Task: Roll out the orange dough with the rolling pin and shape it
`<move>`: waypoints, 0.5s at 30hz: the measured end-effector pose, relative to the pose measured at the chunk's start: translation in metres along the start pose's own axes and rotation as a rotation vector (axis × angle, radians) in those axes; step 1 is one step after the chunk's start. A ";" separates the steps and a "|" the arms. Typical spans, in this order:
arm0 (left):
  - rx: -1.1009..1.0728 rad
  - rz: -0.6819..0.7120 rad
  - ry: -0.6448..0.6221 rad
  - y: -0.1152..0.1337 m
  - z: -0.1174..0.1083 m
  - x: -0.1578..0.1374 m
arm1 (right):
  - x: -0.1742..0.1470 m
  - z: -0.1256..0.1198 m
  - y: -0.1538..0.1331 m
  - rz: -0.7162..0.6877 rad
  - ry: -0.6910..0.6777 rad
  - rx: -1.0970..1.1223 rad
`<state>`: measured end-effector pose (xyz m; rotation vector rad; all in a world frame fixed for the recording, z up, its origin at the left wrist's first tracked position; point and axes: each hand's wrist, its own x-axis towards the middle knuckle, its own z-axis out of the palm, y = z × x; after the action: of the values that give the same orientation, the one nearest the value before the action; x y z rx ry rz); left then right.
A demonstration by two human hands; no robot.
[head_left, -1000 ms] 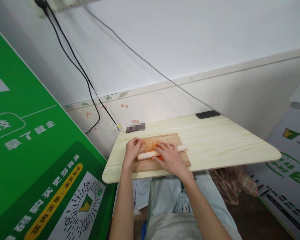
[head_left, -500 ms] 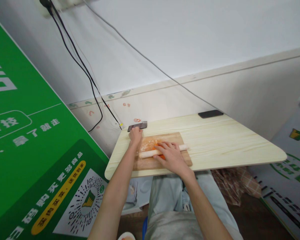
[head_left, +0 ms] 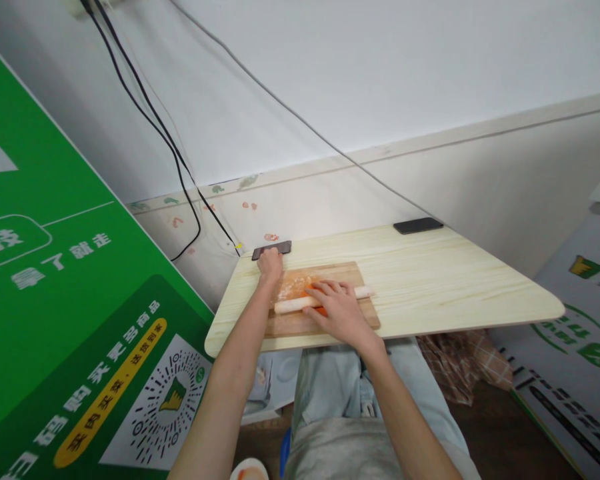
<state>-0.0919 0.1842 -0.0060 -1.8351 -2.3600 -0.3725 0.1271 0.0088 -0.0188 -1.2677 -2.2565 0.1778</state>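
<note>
A pale rolling pin (head_left: 290, 305) lies across a wooden board (head_left: 293, 328), slightly slanted. My right hand (head_left: 337, 305) rests over the pin's middle, its fingers bent across the far side and the thumb on the near side. Bright orange dough (head_left: 300, 285), dusted with white flour, is spread on the board; part of it is under the pin and my right hand. My left hand (head_left: 270, 267) is closed at the board's far left corner, just in front of a dark phone (head_left: 282, 248). What its fingers hold, if anything, is hidden.
The board lies on a light wood-grain table (head_left: 450, 280). A second black phone (head_left: 418, 225) is at the table's back edge. Black cables (head_left: 145, 93) hang down the wall at left. A green sign (head_left: 80, 220) stands left; a bowl (head_left: 250, 469) is below.
The view has shifted slightly, so everything sits a little further left. Both hands and the rolling pin keep nearly the same place on the board.
</note>
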 end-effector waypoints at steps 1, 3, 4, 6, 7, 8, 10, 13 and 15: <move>0.004 0.003 0.000 0.000 0.000 0.000 | 0.000 0.000 0.000 0.001 -0.001 -0.001; 0.011 0.011 0.000 0.000 -0.001 0.000 | 0.000 0.000 0.000 0.003 -0.003 -0.005; 0.014 0.015 0.000 0.001 -0.001 -0.001 | 0.000 0.000 0.000 0.004 -0.005 -0.007; 0.018 0.022 -0.002 0.001 -0.001 -0.001 | 0.000 0.000 0.000 0.003 -0.004 -0.009; 0.020 0.024 -0.003 0.001 -0.002 -0.001 | 0.001 0.000 0.000 0.002 -0.003 -0.009; 0.022 0.025 -0.004 0.001 -0.002 -0.001 | 0.001 0.000 0.000 0.000 -0.001 -0.008; 0.026 0.026 -0.006 0.002 -0.002 -0.001 | 0.001 0.001 0.000 -0.003 0.002 -0.008; 0.029 0.026 -0.006 0.002 -0.003 -0.003 | 0.001 0.001 0.001 -0.007 0.000 -0.007; 0.029 0.027 -0.006 0.003 -0.005 -0.004 | 0.001 0.000 0.001 -0.006 -0.003 -0.008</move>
<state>-0.0887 0.1798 -0.0022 -1.8550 -2.3295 -0.3289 0.1270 0.0100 -0.0190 -1.2648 -2.2654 0.1686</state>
